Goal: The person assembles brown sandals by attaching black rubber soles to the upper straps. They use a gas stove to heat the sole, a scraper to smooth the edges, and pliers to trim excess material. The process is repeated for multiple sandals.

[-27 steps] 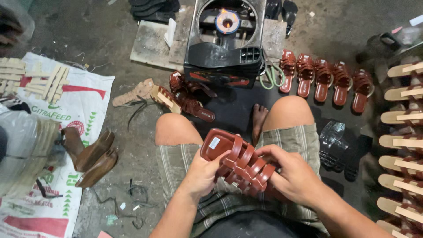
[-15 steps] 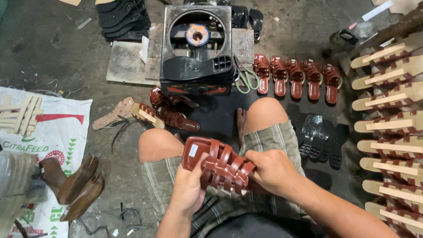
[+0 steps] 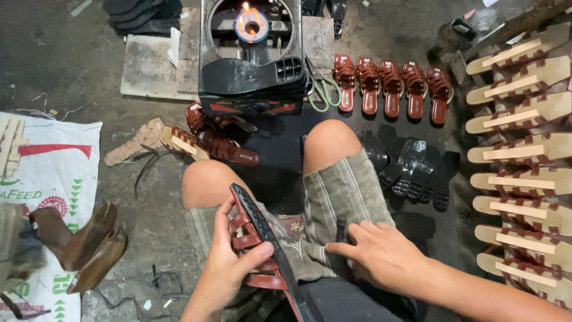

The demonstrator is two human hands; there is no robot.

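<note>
Reddish-brown leather straps show between the fingers of my left hand [image 3: 229,265], which are closed around a strappy sandal [image 3: 262,250] turned on its edge, so its black treaded sole faces right and the straps face my palm. My thumb lies across the sole and the other fingers curl behind the straps; the sandal sits low over my left thigh, its heel end running down toward my lap. My right hand [image 3: 381,256] holds nothing: its fingers are spread open and flat on the striped shorts [image 3: 342,191] over my right thigh, the fingertips touching a small dark object [image 3: 341,229] that I cannot make out. Ahead of my knees stands a black metal burner housing [image 3: 250,59] with a small flame [image 3: 244,9] lit at its top, and a black sole [image 3: 250,74] lies across its front. To its right a row of five finished brown sandals [image 3: 391,86] lies side by side on the floor. Just left of my left knee is a loose pile of more brown sandals [image 3: 220,140], some showing pale insoles. Beside my right knee lies a heap of black soles [image 3: 411,167]. Along the far right edge, pale wooden-looking insoles with brown straps [image 3: 518,155] are stacked in a column. At far left, a pair of brown heel pieces [image 3: 89,244] rests on a printed white sack [image 3: 47,179].
</note>
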